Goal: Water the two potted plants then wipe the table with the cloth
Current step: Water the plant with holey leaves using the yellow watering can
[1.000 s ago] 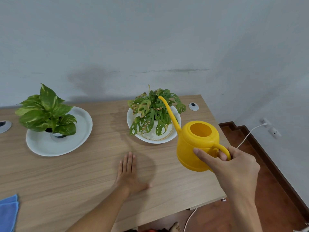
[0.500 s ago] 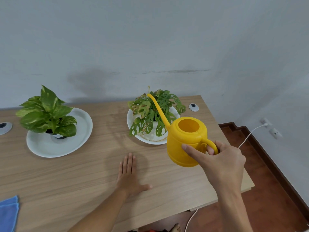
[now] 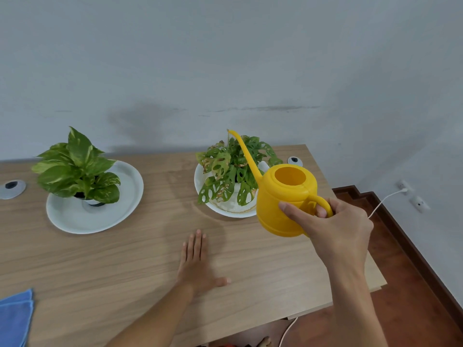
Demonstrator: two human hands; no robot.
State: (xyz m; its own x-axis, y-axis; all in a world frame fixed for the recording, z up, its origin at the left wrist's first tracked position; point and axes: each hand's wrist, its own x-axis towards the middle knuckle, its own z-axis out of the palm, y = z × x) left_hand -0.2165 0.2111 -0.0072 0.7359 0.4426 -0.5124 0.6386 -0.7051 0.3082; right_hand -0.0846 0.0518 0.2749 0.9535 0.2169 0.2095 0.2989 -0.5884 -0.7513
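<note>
- Holding the round yellow plastic watering can [image 3: 285,201] by its loop handle, the right hand [image 3: 335,231] has its grip closed around it, up off the light wooden surface [image 3: 140,266].
- Its long thin spout points up and away to the left, tip just over the holey-leaf plant in the white dish [image 3: 233,176] (right behind the can).
- The left hand [image 3: 198,264] lies flat and open, holding nothing.
- The big-leaf green plant on the white plate [image 3: 77,169] sits far left.
- The folded blue cloth [image 3: 15,319] waits at the near left edge.
</note>
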